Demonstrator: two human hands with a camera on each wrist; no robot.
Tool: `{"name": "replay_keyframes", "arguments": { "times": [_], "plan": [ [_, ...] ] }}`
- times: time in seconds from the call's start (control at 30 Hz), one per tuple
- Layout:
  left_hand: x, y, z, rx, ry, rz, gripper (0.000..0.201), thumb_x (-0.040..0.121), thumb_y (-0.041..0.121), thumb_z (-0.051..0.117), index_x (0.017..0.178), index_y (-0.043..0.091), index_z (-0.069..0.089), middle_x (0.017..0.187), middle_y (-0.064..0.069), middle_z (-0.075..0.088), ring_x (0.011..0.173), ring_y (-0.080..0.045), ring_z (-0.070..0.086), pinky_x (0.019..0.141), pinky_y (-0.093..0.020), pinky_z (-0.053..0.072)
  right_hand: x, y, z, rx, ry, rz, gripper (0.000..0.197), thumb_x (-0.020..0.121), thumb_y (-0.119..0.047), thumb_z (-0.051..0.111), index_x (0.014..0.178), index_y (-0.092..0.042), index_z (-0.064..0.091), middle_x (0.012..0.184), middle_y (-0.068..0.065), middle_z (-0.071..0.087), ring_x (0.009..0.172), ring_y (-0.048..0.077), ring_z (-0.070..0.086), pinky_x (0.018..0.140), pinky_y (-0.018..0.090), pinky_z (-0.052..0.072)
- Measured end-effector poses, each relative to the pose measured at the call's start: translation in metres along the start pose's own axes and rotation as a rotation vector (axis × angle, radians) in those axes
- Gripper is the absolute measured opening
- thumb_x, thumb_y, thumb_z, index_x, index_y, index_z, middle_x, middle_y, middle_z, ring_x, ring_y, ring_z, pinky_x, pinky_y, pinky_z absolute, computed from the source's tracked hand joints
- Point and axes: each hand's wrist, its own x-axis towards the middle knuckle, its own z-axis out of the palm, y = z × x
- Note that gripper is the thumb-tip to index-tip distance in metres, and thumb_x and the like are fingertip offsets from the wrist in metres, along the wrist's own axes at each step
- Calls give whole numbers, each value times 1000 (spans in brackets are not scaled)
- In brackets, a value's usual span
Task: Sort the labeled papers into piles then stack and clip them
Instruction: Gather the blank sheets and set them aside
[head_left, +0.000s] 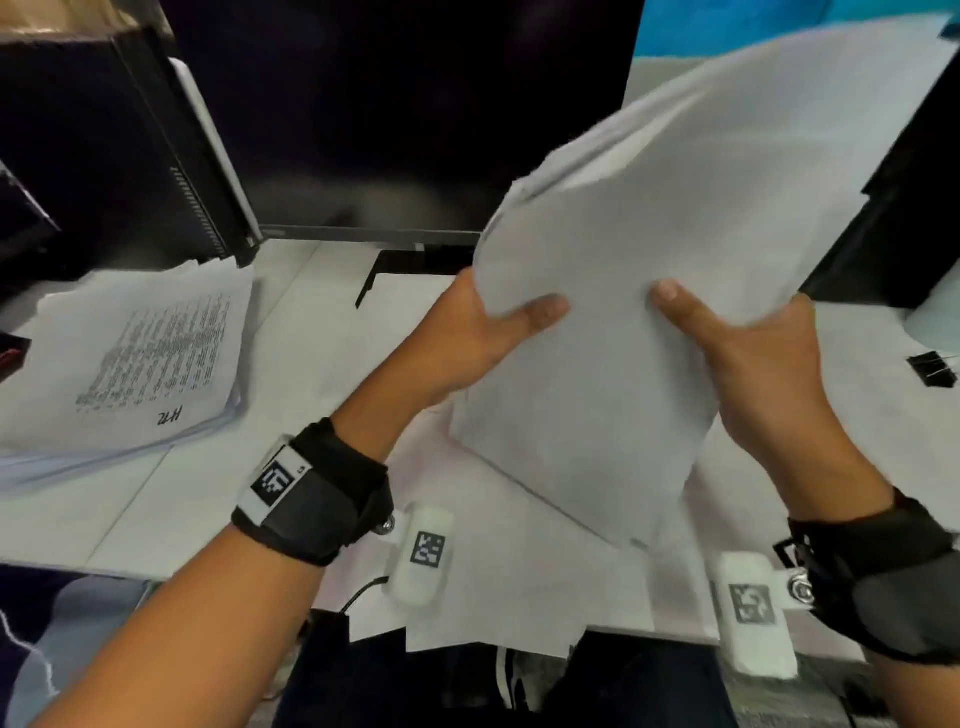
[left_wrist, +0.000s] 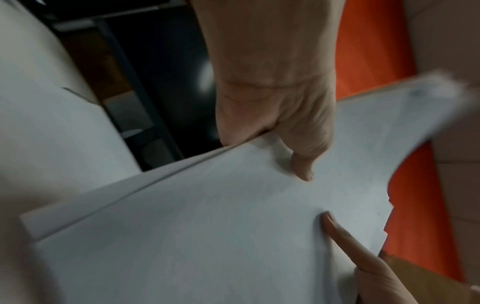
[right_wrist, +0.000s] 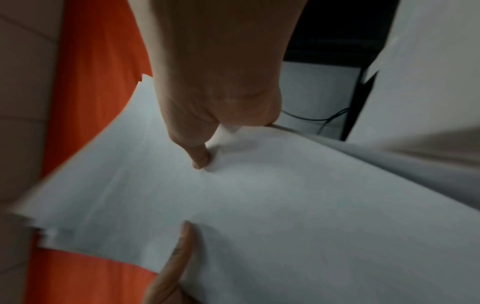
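Only thing I can actually read is a handwritten "H72", or something close to it, upside down on the top sheet of the paper pile (head_left: 130, 358) at the desk's (head_left: 322, 291) left edge. The printed lines above it are too blurry. The wrist bands (head_left: 311, 493) just carry square black-and-white code markers, no letters.

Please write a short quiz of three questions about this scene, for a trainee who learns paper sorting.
1. True or false: both hands hold the same stack of papers.
2. Where does the binder clip lie? A) on the held stack B) on the desk at the right C) on the printed pile
3. Fill in: the printed pile lies on the person's ____ side.

Key: 1 true, the left hand and the right hand grip it with thumbs on top. 2 B. 3 left.
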Motion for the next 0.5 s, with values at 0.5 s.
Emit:
{"name": "replay_keyframes", "arguments": {
  "times": [0.5],
  "plan": [
    [-16, -26, -27, -184, 107, -42, 49, 80, 27, 86, 126, 28, 68, 121, 4, 77, 115, -18, 72, 96, -36, 59, -18, 30, 15, -13, -47, 37, 42, 82, -21, 85, 121, -10, 75, 109, -3, 82, 103, 19, 79, 80, 24, 63]
  ]
}}
